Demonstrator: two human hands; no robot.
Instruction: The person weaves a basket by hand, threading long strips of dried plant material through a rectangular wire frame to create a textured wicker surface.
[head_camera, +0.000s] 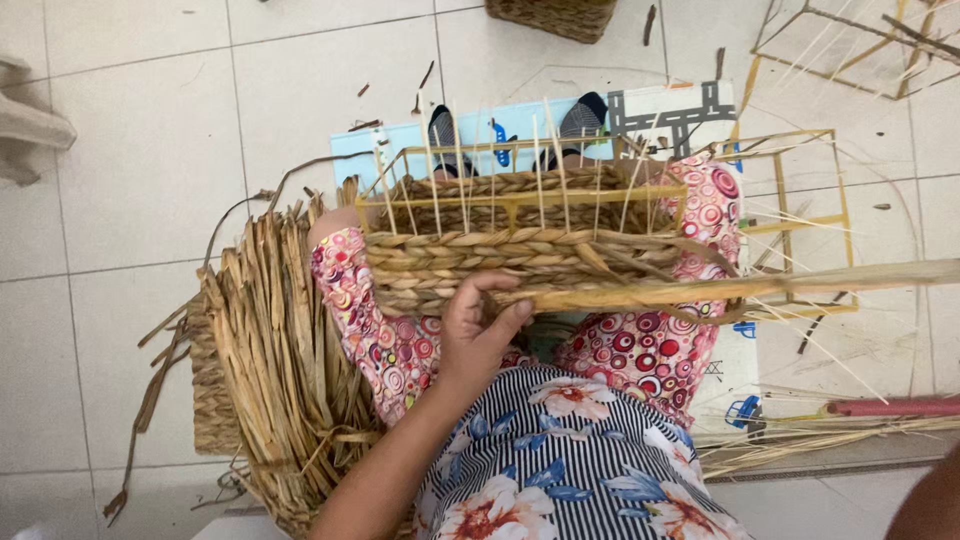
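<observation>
The person sits on a tiled floor (140, 150) with a half-woven basket (520, 255) resting across the lap, between the knees. The basket is built on a yellow wire frame (520, 193); braided straw rope covers its lower near wall in several rows, while the upper part of the frame stands bare, with thin pale upright stakes (432, 160) rising above the rim.

The left hand (478, 325) is pressed against the near wall of the basket at its lower left. The thumb hooks up over the bottom rows of braid and the fingers curl beneath the edge, so the hand is closed around the woven wall. A flat straw strand (800, 280) runs from just beside the fingers out to the right, nearly level, past the basket's end.

The right hand cannot be made out. Only a sliver of arm shows at the lower right corner, and whether that hand is closed or released cannot be told.

A thick bundle of dried straw (280, 370) lies on the floor to the person's left, touching the leg. A second, empty wire frame (800, 225) stands just beside the basket on the right, and a third frame (850, 40) sits at the upper right. Another woven basket (552, 15) is partly in view at the top edge. A red rod (890, 407) lies on the floor at the lower right among loose straw. The feet rest on a printed mat (670, 110).
</observation>
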